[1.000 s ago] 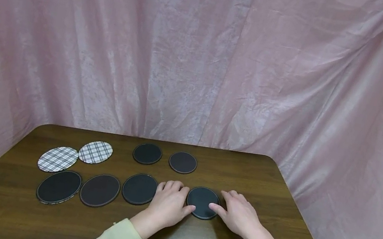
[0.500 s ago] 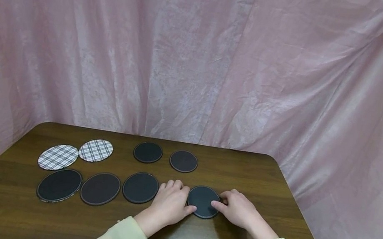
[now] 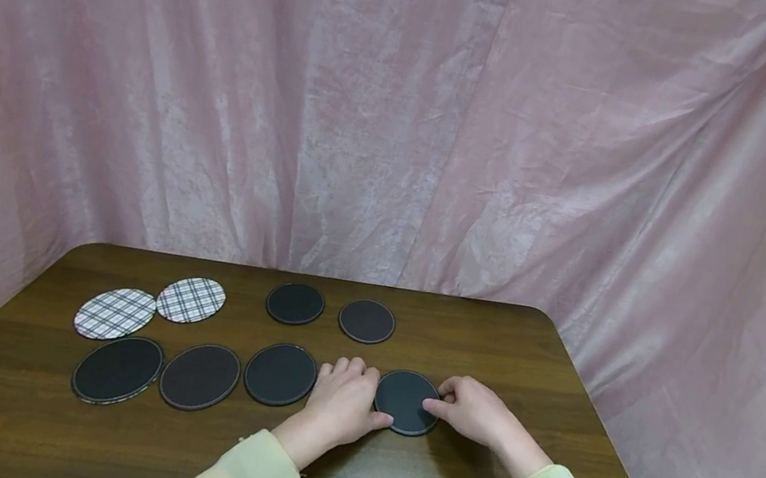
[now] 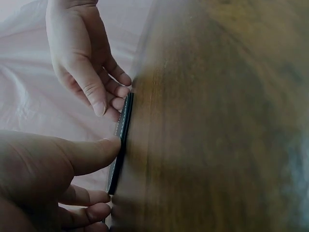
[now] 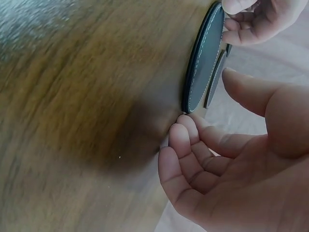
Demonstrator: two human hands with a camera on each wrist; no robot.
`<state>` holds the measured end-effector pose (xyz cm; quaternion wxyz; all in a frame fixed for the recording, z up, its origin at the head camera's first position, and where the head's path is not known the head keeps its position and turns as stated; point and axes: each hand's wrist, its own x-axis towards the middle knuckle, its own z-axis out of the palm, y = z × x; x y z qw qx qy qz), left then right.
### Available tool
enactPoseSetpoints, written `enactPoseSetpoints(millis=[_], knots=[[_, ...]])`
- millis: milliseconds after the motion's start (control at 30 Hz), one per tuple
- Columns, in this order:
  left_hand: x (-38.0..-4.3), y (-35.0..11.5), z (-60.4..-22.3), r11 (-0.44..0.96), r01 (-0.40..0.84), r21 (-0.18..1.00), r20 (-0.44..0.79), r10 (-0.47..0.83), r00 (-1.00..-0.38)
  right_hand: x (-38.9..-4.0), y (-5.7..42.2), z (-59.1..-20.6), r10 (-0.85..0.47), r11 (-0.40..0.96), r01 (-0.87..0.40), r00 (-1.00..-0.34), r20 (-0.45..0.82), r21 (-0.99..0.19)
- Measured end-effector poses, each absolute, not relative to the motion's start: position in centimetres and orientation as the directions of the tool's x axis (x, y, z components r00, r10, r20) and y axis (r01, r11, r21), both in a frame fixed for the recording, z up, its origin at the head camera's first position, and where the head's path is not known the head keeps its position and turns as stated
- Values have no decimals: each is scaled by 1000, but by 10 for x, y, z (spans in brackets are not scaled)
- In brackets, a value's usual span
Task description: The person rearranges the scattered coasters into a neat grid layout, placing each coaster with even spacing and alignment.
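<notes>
A round black coaster with a stitched rim lies flat on the table between the hands; from the side its edge looks thick and layered. The left hand holds it at its left side, thumb tip against the near rim and fingers bent beside the left end. At the right end is the right hand, its curved fingers touching the table right by the rim. In both wrist views the right thumb stands a little off the coaster's face.
Left of the hands lie another black coaster, a dark brown one and a larger-looking black one. Two plaid coasters lie behind these. Farther back are a black and a brown coaster. A pink curtain surrounds the wooden table.
The right hand's fingers have drawn in from spread to curved, close to the coaster's right rim. The left hand and the coasters have stayed nearly in place.
</notes>
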<state>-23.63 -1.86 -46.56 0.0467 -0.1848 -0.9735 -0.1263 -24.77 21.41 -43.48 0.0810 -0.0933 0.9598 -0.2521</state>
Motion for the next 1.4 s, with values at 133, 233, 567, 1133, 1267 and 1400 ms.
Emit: enactPoseSetpoints(millis=[133, 233, 567, 1133, 1267, 1400], knots=[[-238, -18, -466, 896, 370, 245, 141, 345, -928, -251, 217, -436, -202, 843, -107, -971, -127, -527], [-240, -17, -468, 893, 366, 262, 145, 338, -930, -258, 223, -447, -222, 832, -131, -969, -108, -539], [-242, -17, -469, 886, 338, 318, 145, 307, -941, -253, 213, -440, -136, 799, -40, -984, -115, -601], [-260, -16, -472, 908, 313, 279, 111, 294, -950, -272, 211, -452, -104, 758, -29, -992, -76, -652], [-263, -17, -471, 911, 309, 271, 110, 290, -951, -276, 209, -450, -113, 767, -41, -991, -73, -641], [-266, -18, -469, 914, 308, 264, 112, 288, -951, -279, 208, -447, -121, 782, -54, -990, -67, -621]])
